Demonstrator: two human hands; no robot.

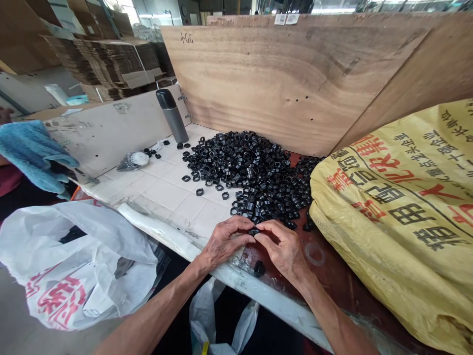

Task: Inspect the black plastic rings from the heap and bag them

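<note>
Head view: the left hand point(225, 240) and the right hand point(284, 249) are pinching a small black plastic ring point(253, 231) between their fingertips, and the fingers are hiding most of it. Both grips are closed on this one ring, and the hands are touching each other at the fingertips. Another black ring point(259, 268) is sitting on the reddish-brown tabletop point(343, 281) just below the grip, between the wrists.

Directly ahead of the grip, a large heap of black rings point(240, 172) is spreading across the table, its near edge lying just beyond the fingertips. Most of the rings are still lying in this heap, piled loosely at all angles, while a small scattering of loose rings point(201, 185) is resting on the white tiles point(166, 195) to the left of it. They are glossy, short and hollow, and they all look alike from here.

Beyond the heap, a plywood board point(288, 84) is standing upright. A grey steel flask point(172, 116) is standing on the tiles ahead and to the left of the grip. A yellow woven sack point(399, 222) with red and black lettering is bulging just right of the grip, and a white plastic bag point(74, 266) is hanging below the table edge to the left.
</note>
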